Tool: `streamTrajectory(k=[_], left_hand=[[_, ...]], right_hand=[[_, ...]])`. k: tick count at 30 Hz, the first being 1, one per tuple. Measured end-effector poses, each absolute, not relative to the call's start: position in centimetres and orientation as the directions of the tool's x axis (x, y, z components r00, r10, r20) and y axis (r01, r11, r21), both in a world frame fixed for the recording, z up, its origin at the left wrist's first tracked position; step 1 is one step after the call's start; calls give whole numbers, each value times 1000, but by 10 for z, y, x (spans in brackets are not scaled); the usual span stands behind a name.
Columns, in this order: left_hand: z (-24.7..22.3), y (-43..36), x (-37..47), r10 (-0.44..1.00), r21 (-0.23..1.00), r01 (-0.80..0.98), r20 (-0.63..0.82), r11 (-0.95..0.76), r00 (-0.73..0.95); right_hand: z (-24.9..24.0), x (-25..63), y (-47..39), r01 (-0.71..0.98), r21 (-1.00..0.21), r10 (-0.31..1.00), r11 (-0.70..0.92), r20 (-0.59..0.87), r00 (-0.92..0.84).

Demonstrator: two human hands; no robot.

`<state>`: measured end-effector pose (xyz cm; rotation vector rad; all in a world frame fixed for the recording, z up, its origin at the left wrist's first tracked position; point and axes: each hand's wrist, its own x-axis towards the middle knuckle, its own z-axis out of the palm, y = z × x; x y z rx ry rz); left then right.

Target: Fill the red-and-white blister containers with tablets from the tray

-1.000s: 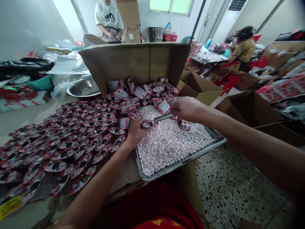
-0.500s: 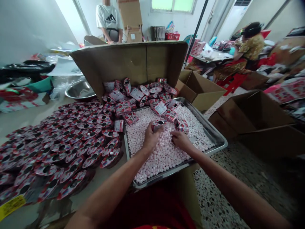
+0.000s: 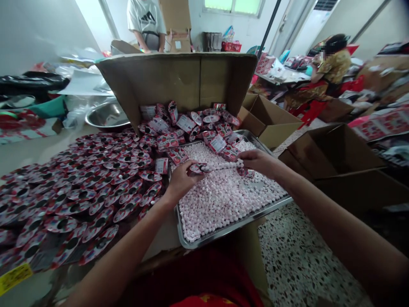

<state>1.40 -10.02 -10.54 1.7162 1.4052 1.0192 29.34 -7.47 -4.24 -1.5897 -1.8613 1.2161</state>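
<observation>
My left hand (image 3: 183, 181) is closed round a small red and pink packet (image 3: 197, 169) with a dark opening, above the left part of a metal tray (image 3: 217, 232). Small pale pink candies (image 3: 220, 200) cover most of the tray. Over the tray's right part, my right hand (image 3: 255, 162) has its fingers pressed together at a few candies; what it grips, if anything, is too small to make out. A row of candies stretches between the two hands. Another packet (image 3: 246, 172) lies under my right hand.
Packets (image 3: 185, 123) are heaped before a tilted carton (image 3: 166, 81). Many packets with holes (image 3: 79, 195) stand at left, near a metal bowl (image 3: 107, 115). Open boxes (image 3: 271, 119) are at right. One person (image 3: 147, 25) stands behind; another (image 3: 335, 64) sits at right.
My left hand has moved left with its packet, and my right hand has moved right and up. The hands are farther apart, and candies now line up between them.
</observation>
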Motion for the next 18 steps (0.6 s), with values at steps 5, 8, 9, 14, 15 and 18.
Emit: streamTrajectory(k=[5,8,9,14,15,18], left_hand=[[-105,-110,18,987,877,456,105,-149,122],[-107,-112,18,990,873,470,93,-131,105],[-108,-113,18,992,871,476,88,-122,94],[-116,-111,14,992,872,474,91,-123,90],[-119,-110,12,991,879,460,91,-129,103],[-126,-108,5,988,930,350,70,-116,141]], right_hand=[[5,258,-55,872,-262,880,414,-129,-456],[35,228,-53,875,3,863,483,-171,-476],[44,219,-53,872,45,862,487,-185,-471],[53,242,-69,891,80,892,447,-112,-438],[44,262,-74,911,39,909,411,-96,-406],[-6,335,-95,960,-189,954,206,-179,-240]])
